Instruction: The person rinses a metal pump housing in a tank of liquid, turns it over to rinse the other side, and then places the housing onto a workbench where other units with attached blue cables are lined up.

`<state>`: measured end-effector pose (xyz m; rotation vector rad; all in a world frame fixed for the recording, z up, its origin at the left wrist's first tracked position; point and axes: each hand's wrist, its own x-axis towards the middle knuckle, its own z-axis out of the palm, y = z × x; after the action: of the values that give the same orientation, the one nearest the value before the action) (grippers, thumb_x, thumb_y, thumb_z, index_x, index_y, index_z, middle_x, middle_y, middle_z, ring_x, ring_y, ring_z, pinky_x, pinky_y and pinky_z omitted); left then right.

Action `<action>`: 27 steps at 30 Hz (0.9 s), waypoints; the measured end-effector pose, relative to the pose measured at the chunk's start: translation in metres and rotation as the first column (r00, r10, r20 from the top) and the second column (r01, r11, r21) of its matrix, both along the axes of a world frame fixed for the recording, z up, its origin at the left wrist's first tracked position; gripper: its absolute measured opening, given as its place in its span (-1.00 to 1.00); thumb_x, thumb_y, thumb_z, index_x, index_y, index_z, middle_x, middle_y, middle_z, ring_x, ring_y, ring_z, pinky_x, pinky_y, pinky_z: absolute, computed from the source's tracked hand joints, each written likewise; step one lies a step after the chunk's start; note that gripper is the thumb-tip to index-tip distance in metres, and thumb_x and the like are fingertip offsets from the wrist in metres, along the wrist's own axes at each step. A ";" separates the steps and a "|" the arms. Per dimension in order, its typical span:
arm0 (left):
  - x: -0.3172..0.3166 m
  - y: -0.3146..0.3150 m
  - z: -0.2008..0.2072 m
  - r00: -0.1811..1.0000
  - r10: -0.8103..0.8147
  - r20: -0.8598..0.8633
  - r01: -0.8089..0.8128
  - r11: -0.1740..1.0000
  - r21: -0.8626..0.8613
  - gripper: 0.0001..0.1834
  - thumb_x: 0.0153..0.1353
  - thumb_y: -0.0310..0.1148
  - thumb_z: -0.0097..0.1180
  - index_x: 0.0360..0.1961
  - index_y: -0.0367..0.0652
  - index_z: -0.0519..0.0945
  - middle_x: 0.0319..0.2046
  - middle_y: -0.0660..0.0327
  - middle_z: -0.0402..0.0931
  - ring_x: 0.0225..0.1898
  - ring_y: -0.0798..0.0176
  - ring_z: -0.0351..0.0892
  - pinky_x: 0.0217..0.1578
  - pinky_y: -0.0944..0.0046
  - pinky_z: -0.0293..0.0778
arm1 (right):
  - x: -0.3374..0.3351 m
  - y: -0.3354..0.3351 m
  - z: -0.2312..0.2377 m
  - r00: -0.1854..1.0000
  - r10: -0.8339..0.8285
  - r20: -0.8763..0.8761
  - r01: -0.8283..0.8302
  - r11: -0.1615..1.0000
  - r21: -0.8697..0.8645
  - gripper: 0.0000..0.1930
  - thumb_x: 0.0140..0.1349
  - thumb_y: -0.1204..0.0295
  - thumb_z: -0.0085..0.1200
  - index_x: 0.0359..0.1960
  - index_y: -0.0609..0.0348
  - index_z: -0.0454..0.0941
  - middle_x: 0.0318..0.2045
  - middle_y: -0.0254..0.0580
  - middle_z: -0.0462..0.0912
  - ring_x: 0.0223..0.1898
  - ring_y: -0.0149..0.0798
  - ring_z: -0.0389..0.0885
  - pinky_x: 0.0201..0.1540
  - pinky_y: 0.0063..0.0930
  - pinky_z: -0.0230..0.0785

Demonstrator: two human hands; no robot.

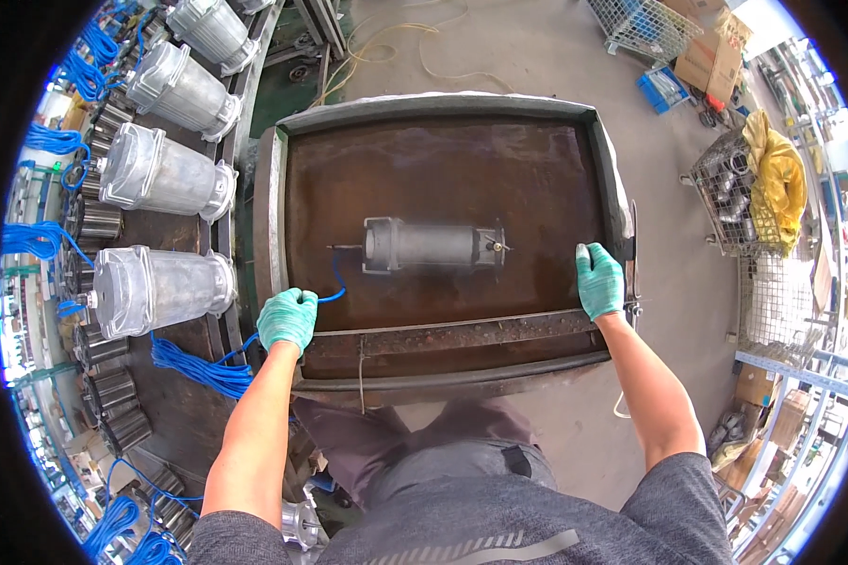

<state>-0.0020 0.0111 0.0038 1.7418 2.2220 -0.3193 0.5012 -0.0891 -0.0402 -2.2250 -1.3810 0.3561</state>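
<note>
A grey metal motor housing (424, 245) lies on its side in a wide tank (443, 367) of brown liquid, and looks under its surface. From its left end a blue cable (337, 273) runs to my left hand (288, 318), in a green glove at the tank's left rim. The fingers there are closed round the cable, which goes on down to a blue coil (203, 367). My right hand (600, 281), also gloved, is above the tank's right side, near the end of a rusty crossbar (443, 335). Its fingers are partly bent and apart, with nothing visible in them.
Left of the tank, several metal motor housings (165, 289) lie in a row on a bench (174, 363), with blue cable coils. A thin rod (634, 254) stands along the tank's right side. Wire carts (730, 193) and a cardboard box (711, 61) stand farther right.
</note>
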 end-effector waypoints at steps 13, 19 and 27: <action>0.000 0.001 -0.002 1.000 -0.007 -0.007 0.007 1.000 0.006 -0.60 0.32 0.00 0.03 -0.32 -0.07 0.74 -0.24 -0.09 0.69 -0.15 -0.26 0.67 -0.08 -0.14 0.58 | -0.002 0.000 0.003 1.000 0.001 0.011 -0.001 1.000 0.006 -0.69 0.48 0.18 0.06 -0.32 0.17 0.54 -0.37 0.23 0.59 -0.31 0.36 0.51 -0.29 0.03 0.40; 0.002 0.000 0.000 1.000 -0.006 -0.007 0.006 1.000 0.010 -0.60 0.32 0.00 0.03 -0.33 -0.07 0.74 -0.24 -0.09 0.69 -0.15 -0.26 0.67 -0.07 -0.14 0.57 | 0.000 0.001 0.001 1.000 -0.008 -0.023 0.008 1.000 -0.001 -0.68 0.48 0.17 0.06 -0.32 0.17 0.54 -0.36 0.23 0.60 -0.30 0.37 0.52 -0.28 0.04 0.41; 0.000 -0.002 0.000 1.000 -0.015 0.005 0.015 1.000 0.027 -0.60 0.32 0.00 0.02 -0.33 -0.07 0.73 -0.24 -0.08 0.69 -0.16 -0.27 0.67 -0.09 -0.14 0.57 | 0.001 -0.001 -0.001 1.000 0.005 0.015 -0.006 1.000 0.022 -0.67 0.48 0.16 0.06 -0.31 0.17 0.55 -0.34 0.23 0.61 -0.27 0.37 0.54 -0.27 0.06 0.42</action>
<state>-0.0019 0.0088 0.0042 1.7716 2.2208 -0.2896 0.5022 -0.0904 -0.0409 -2.2103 -1.3924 0.3251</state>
